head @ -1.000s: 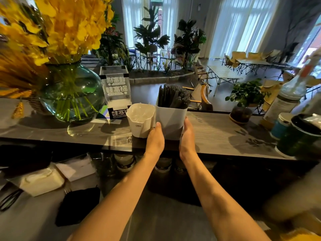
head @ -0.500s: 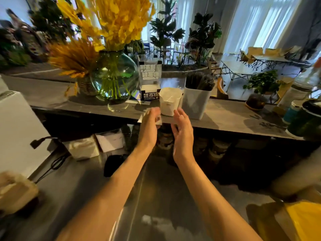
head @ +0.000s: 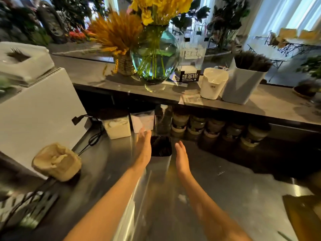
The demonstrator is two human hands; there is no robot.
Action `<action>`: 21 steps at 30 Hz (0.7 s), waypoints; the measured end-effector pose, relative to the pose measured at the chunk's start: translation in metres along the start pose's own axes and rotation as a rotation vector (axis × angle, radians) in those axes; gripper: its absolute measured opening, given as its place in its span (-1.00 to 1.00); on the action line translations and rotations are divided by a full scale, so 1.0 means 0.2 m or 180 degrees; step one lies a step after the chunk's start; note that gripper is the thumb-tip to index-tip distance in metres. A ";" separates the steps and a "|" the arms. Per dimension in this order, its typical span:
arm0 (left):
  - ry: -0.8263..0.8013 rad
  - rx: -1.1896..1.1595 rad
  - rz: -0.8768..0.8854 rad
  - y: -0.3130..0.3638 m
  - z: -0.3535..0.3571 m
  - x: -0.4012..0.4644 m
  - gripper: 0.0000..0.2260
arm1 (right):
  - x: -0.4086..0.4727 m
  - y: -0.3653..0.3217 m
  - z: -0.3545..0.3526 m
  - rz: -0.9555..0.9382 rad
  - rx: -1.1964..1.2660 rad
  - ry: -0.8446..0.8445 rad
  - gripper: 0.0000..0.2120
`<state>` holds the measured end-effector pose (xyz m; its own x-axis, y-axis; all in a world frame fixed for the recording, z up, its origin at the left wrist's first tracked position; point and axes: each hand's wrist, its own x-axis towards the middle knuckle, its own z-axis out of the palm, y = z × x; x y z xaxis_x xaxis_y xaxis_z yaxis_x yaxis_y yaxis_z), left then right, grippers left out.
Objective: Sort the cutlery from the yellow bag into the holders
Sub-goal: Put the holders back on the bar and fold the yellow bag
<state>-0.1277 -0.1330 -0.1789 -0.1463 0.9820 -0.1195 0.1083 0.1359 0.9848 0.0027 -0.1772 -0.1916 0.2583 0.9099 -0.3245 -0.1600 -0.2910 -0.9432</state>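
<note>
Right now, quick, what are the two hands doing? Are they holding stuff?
Left hand: open, fingers straight, beside the black-filled holder, holding nothing.
Right hand: open, fingers straight, on the holder's other side, holding nothing.

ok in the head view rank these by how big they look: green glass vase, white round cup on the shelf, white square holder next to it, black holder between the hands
1. green glass vase
2. white square holder
3. white round cup
4. black holder, though it sits nearer the camera on the lower counter and its body is blurred, so its rank against the cup is unsure.

The round glass vase [head: 154, 56] was blue-green, its flowers [head: 159, 7] yellow; both plastic holders [head: 212, 83] [head: 241, 84] were plain white.
</note>
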 end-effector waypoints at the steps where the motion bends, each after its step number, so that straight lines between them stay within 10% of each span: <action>1: -0.0049 -0.0048 -0.0096 -0.05 -0.02 0.03 -0.43 | 0.02 0.03 0.04 0.0141 -0.0013 0.0007 -0.44; 9: -0.0417 -0.0760 -0.1130 -0.53 -0.03 0.26 -0.09 | 0.15 0.08 0.11 0.0786 0.0412 0.0270 -0.66; 14: -0.0467 -0.0936 -0.1404 -0.35 -0.09 0.21 -0.51 | 0.26 0.14 0.09 0.0898 0.0492 0.0079 -0.52; 21: -0.0496 -0.1171 -0.1654 -0.42 -0.01 0.21 -0.40 | 0.27 0.23 0.12 0.0771 0.0392 -0.0296 -0.58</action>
<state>-0.1455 -0.1034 -0.2671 0.0582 0.8117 -0.5811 -0.2855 0.5713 0.7695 -0.0131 -0.1353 -0.2504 0.1109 0.8431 -0.5263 -0.3224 -0.4704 -0.8214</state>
